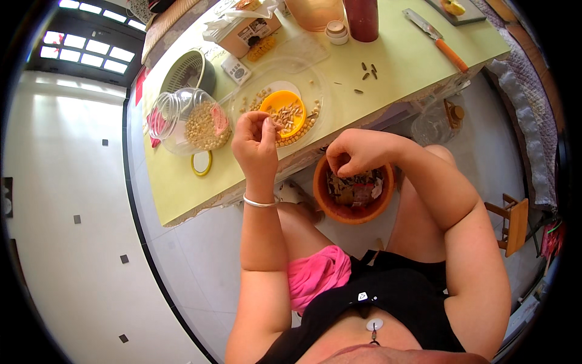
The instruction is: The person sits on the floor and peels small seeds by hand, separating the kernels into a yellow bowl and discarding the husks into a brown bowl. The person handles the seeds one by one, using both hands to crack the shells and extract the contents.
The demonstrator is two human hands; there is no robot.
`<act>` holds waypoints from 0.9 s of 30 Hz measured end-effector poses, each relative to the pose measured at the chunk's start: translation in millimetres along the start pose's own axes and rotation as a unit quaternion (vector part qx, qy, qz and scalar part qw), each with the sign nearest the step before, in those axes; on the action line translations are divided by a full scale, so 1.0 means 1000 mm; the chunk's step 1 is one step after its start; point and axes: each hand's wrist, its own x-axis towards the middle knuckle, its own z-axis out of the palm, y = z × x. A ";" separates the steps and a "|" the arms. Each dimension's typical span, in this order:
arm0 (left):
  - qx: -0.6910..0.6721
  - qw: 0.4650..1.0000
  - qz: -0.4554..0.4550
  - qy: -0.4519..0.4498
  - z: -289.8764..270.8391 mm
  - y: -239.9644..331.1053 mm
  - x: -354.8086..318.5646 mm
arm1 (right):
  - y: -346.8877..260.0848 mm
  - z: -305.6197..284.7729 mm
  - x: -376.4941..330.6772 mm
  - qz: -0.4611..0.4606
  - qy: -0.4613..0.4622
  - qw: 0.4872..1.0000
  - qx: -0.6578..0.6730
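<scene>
My left hand [256,144] is raised at the table's front edge, thumb and fingertips pinched beside a small yellow dish [301,125]. Whatever is between those fingertips is too small to make out. Pale shelled kernels [286,114] lie in the dish, which sits on a clear plastic tray [318,91] with round tan beans scattered around it. My right hand [357,153] is curled closed above an orange bin [354,213] holding dark husks and scraps; its fingertips are partly hidden. Several dark, striped seeds [365,76] lie loose on the table.
A clear jar [182,109] of pale beans lies on its side by a green colander [206,73]. A yellow-rimmed lid [202,162], small grey device [235,70], tissue box [245,37] and dark red cylinder [362,21] stand around. An orange-handled knife [438,42] lies at the right.
</scene>
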 end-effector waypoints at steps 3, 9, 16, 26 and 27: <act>-0.065 0.994 -0.021 -0.088 0.003 0.008 -0.006 | 0.000 0.000 -0.002 0.029 -0.014 0.996 -0.079; -0.018 0.970 -0.018 -0.240 0.000 0.016 -0.014 | 0.000 -0.011 -0.006 -0.006 0.058 0.998 0.010; 0.063 0.907 0.041 -0.415 0.008 0.027 -0.025 | 0.007 -0.014 0.006 -0.055 0.330 0.940 0.058; 0.113 0.980 0.116 -0.117 0.009 0.007 -0.009 | 0.025 -0.014 0.044 -0.208 0.424 0.837 -0.278; 0.133 0.979 0.123 -0.089 0.006 0.005 -0.006 | 0.022 -0.012 0.045 -0.213 0.415 0.832 -0.301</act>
